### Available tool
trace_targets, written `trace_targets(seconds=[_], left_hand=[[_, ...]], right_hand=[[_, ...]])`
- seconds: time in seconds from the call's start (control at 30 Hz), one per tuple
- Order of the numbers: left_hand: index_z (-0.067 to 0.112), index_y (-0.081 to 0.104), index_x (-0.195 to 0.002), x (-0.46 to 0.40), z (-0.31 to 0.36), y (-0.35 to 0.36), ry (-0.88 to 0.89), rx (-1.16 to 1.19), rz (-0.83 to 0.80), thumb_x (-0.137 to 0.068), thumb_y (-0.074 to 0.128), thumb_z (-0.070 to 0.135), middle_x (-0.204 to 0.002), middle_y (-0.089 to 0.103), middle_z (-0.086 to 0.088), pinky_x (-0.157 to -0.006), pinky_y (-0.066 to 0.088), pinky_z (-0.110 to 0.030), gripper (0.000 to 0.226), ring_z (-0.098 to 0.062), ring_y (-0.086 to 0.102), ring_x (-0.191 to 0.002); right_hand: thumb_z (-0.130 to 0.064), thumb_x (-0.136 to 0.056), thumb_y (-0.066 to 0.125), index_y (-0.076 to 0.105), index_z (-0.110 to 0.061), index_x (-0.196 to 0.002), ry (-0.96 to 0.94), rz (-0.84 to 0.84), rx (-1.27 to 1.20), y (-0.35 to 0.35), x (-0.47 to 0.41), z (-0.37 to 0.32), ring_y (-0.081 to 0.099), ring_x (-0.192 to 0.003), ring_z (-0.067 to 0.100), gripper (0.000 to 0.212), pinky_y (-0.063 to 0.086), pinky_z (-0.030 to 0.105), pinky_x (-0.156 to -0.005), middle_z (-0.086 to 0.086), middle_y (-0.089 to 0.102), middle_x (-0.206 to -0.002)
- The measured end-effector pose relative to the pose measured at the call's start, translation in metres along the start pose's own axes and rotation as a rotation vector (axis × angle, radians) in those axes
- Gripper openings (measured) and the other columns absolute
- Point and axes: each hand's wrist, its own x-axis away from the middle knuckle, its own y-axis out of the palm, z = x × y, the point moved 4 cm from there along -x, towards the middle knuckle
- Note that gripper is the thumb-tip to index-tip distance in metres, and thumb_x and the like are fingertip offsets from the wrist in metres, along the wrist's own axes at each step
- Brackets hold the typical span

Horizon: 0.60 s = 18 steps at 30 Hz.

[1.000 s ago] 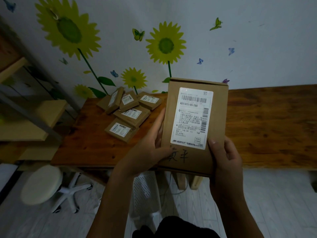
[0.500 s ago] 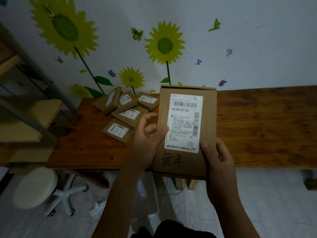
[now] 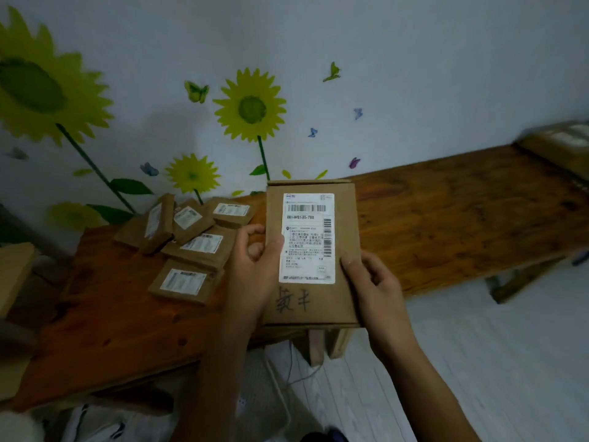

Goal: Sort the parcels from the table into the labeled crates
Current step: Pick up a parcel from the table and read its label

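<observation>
Head view: a person stands at a long wooden surface (image 3: 446, 224) set against a wall with sunflower and butterfly stickers. Both hands hold up one flat cardboard parcel (image 3: 314, 301), upright and facing the camera, above the near edge of the surface. The left hand (image 3: 251, 266) grips its left edge, thumb lying over the front and touching the white shipping label (image 3: 306, 239). The right hand (image 3: 373, 282) grips the lower right edge, thumb on the front, fingers curled behind. Handwritten characters sit below the label.

On the surface to the left lies a loose pile of smaller parcels (image 3: 191, 237), each with its own label, some overlapping. Another blurred box (image 3: 561, 145) rests at the far right end. No crate shows clearly.

The step in hand looks like reading the label to choose a crate. To do it well, the parcel should be kept steady and square to the eyes, with the left thumb slid off the print so every line shows. Light is dim, so tilting it toward any brighter side may help.
</observation>
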Motion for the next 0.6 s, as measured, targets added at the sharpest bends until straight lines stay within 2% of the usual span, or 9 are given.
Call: trace_targets(seconds=[0.1,0.2,0.27,0.33,0.4,0.47,0.53,0.6], left_hand=[[0.024,0.053,-0.122,-0.017,0.006,0.011,-0.053,-0.010,-0.151,-0.098,0.063,0.029,-0.094,0.075,0.002,-0.055,0.057,-0.026,0.027,-0.010,0.074,-0.074],[0.037,0.049,-0.131,-0.029,0.007,0.043,-0.082,-0.081,-0.385,-0.098,0.061,0.038,-0.100,0.075,0.002,-0.065,0.058,-0.035,0.035,-0.015,0.075,-0.082],[0.041,0.047,-0.132,-0.033,0.006,0.078,-0.072,-0.130,-0.510,-0.099,0.059,0.039,-0.098,0.075,0.005,-0.067,0.057,-0.033,0.036,-0.014,0.075,-0.083],[0.039,0.048,-0.134,-0.029,0.008,0.117,-0.061,-0.136,-0.601,-0.099,0.059,0.039,-0.098,0.076,0.005,-0.068,0.058,-0.031,0.037,-0.013,0.075,-0.082],[0.039,0.048,-0.134,-0.020,0.012,0.165,-0.040,-0.119,-0.713,-0.100,0.059,0.038,-0.099,0.076,0.002,-0.061,0.057,-0.025,0.036,-0.013,0.075,-0.081],[0.039,0.046,-0.136,-0.008,0.018,0.215,-0.017,-0.108,-0.806,-0.101,0.057,0.038,-0.104,0.075,-0.001,-0.058,0.056,-0.023,0.037,-0.014,0.075,-0.083],[0.037,0.044,-0.141,0.013,0.024,0.271,-0.008,-0.112,-0.911,-0.101,0.057,0.038,-0.108,0.074,-0.002,-0.064,0.057,-0.028,0.042,-0.018,0.074,-0.089],[0.034,0.044,-0.142,0.035,0.026,0.325,-0.004,-0.114,-0.990,-0.100,0.058,0.038,-0.111,0.073,-0.002,-0.066,0.059,-0.031,0.044,-0.018,0.074,-0.091]], right_hand=[[-0.036,-0.098,0.061,0.069,-0.024,-0.115,-0.002,0.124,-0.011,0.000,-0.004,-0.010,0.074,-0.088,0.010,0.023,0.057,0.026,-0.069,-0.011,0.077,-0.096],[-0.038,-0.098,0.061,0.070,-0.021,-0.111,0.011,0.286,-0.069,-0.020,-0.009,-0.016,0.075,-0.092,0.019,0.023,0.060,0.032,-0.075,-0.003,0.078,-0.097],[-0.037,-0.099,0.060,0.070,-0.018,-0.110,0.015,0.406,-0.117,-0.046,-0.008,-0.018,0.076,-0.090,0.020,0.025,0.060,0.030,-0.071,0.002,0.078,-0.098],[-0.038,-0.100,0.060,0.067,-0.018,-0.118,0.010,0.514,-0.139,-0.076,-0.004,-0.021,0.076,-0.086,0.016,0.029,0.058,0.024,-0.063,0.003,0.078,-0.102],[-0.043,-0.099,0.060,0.056,-0.025,-0.134,-0.021,0.635,-0.135,-0.113,0.001,-0.027,0.075,-0.088,0.014,0.040,0.058,0.023,-0.062,0.001,0.073,-0.114],[-0.048,-0.097,0.060,0.044,-0.035,-0.145,-0.046,0.727,-0.132,-0.154,0.005,-0.035,0.073,-0.099,0.018,0.053,0.063,0.034,-0.075,-0.001,0.065,-0.127],[-0.046,-0.097,0.060,0.045,-0.036,-0.147,-0.088,0.810,-0.134,-0.205,0.014,-0.043,0.071,-0.105,0.020,0.053,0.061,0.041,-0.086,0.000,0.065,-0.130],[-0.043,-0.099,0.058,0.048,-0.034,-0.146,-0.125,0.871,-0.134,-0.254,0.024,-0.050,0.071,-0.105,0.020,0.049,0.061,0.042,-0.088,0.001,0.067,-0.128]])
